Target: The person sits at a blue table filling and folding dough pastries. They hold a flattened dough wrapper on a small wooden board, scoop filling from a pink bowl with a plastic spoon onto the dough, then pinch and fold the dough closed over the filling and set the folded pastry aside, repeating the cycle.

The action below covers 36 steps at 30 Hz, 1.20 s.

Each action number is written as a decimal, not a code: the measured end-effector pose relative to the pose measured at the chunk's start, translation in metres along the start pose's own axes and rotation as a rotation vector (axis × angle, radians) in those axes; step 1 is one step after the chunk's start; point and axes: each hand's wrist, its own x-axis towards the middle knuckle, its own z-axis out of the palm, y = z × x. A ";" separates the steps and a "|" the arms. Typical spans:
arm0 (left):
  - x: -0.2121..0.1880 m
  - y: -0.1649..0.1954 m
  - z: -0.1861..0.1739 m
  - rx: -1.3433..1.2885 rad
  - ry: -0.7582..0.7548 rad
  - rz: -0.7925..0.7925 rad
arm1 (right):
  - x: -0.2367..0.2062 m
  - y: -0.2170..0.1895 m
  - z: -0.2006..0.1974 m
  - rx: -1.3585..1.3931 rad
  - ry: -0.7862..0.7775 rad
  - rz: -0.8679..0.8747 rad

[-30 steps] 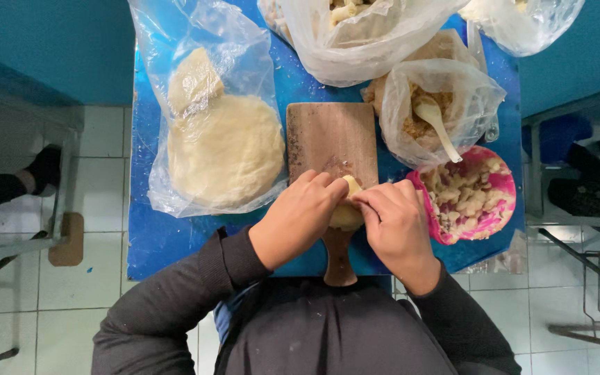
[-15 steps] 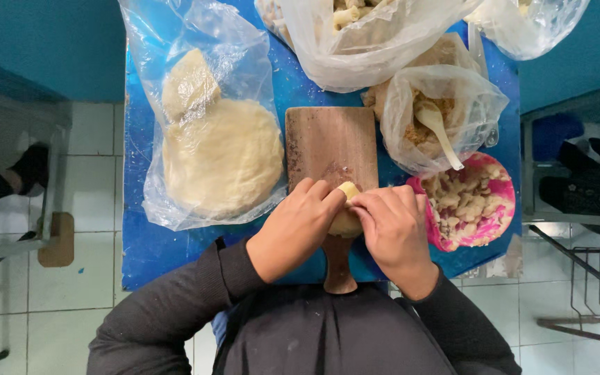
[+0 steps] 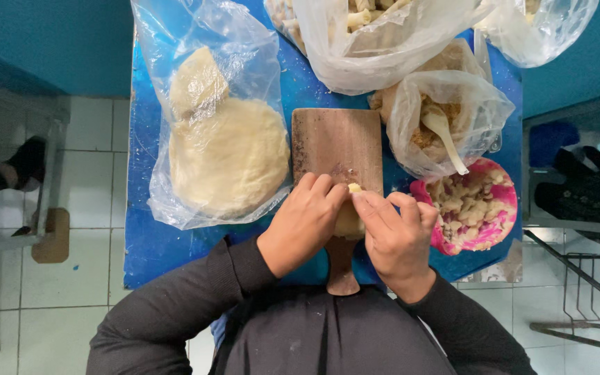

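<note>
Both my hands meet over the near end of a wooden paddle board [image 3: 337, 146] on a blue table [image 3: 148, 244]. My left hand [image 3: 305, 221] and my right hand [image 3: 396, 232] pinch a small pale piece of dough [image 3: 350, 217] between their fingertips. Most of the dough piece is hidden under my fingers. The board's handle [image 3: 342, 269] points toward my body. To the left lies a clear plastic bag with a large flat mass of dough [image 3: 225, 158].
A pink bowl [image 3: 501, 208] of small shaped dough pieces sits right of my right hand. Behind it a plastic bag holds crumbly filling and a white spoon [image 3: 444, 132]. More bags [image 3: 383, 35] lie at the table's far edge. Tiled floor and metal racks flank the table.
My hands have stayed at the board's near end, the fingers working the dough piece slightly. The view has shifted a little.
</note>
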 end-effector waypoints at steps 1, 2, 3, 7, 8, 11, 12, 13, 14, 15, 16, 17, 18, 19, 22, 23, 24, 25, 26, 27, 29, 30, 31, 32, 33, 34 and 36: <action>0.000 0.000 0.001 -0.036 0.019 -0.019 | 0.001 -0.001 0.000 -0.028 -0.009 -0.001; 0.000 -0.001 0.000 -0.109 0.055 -0.043 | 0.001 -0.001 0.000 -0.037 -0.017 -0.001; -0.001 -0.002 0.000 -0.181 0.091 -0.066 | 0.002 -0.001 0.000 -0.046 -0.024 -0.001; -0.002 -0.005 0.001 -0.318 0.127 -0.133 | 0.007 0.000 -0.002 -0.029 -0.061 0.011; -0.001 -0.006 0.002 -0.308 0.121 -0.140 | 0.009 0.001 -0.002 0.000 -0.066 0.025; -0.001 -0.008 0.006 -0.317 0.110 -0.162 | 0.016 0.005 -0.001 0.117 -0.088 0.086; -0.001 -0.009 0.007 -0.346 0.111 -0.170 | 0.018 0.007 -0.001 0.174 -0.097 0.118; -0.001 -0.010 0.007 -0.375 0.112 -0.177 | 0.021 0.010 -0.001 0.231 -0.105 0.149; -0.001 -0.010 0.007 -0.378 0.106 -0.187 | 0.023 0.014 -0.001 0.270 -0.104 0.170; -0.001 -0.010 0.007 -0.381 0.101 -0.197 | 0.025 0.018 -0.002 0.310 -0.104 0.189; -0.002 -0.010 0.007 -0.384 0.097 -0.209 | 0.026 0.021 -0.003 0.350 -0.105 0.207; -0.002 -0.009 0.006 -0.354 0.091 -0.211 | 0.026 0.024 -0.004 0.436 -0.133 0.295; -0.001 -0.008 0.005 -0.323 0.084 -0.214 | 0.025 0.028 -0.004 0.521 -0.163 0.383; 0.000 -0.007 0.004 -0.293 0.078 -0.216 | 0.025 0.032 -0.005 0.605 -0.193 0.470; 0.003 -0.003 0.001 -0.319 0.136 -0.189 | 0.023 0.045 -0.003 0.987 -0.283 0.602; 0.003 -0.002 0.000 -0.383 0.173 -0.161 | 0.021 0.049 -0.003 1.054 -0.299 0.607; 0.004 -0.001 -0.002 -0.448 0.209 -0.133 | 0.020 0.053 -0.002 1.121 -0.315 0.612; 0.004 0.000 -0.004 -0.511 0.245 -0.104 | 0.018 0.055 -0.001 1.188 -0.331 0.617; 0.005 0.000 -0.005 -0.533 0.218 -0.129 | 0.017 0.057 -0.001 1.220 -0.350 0.658; 0.006 0.001 -0.006 -0.553 0.192 -0.153 | 0.016 0.058 -0.001 1.252 -0.369 0.700; 0.008 0.001 -0.006 -0.564 0.179 -0.178 | 0.016 0.058 -0.003 1.216 -0.412 0.737; 0.009 0.002 -0.006 -0.552 0.193 -0.177 | 0.018 0.056 -0.006 1.149 -0.435 0.731; 0.009 0.002 -0.007 -0.540 0.208 -0.176 | 0.021 0.055 -0.009 1.082 -0.457 0.725; 0.009 0.002 -0.006 -0.560 0.196 -0.188 | 0.025 0.052 -0.013 1.075 -0.455 0.693; 0.009 0.002 -0.007 -0.578 0.184 -0.199 | 0.031 0.050 -0.018 1.068 -0.452 0.661; 0.008 0.001 -0.007 -0.597 0.171 -0.210 | 0.037 0.049 -0.025 1.061 -0.448 0.629; 0.006 -0.001 -0.007 -0.553 0.189 -0.183 | 0.055 0.053 -0.047 0.802 -0.492 0.579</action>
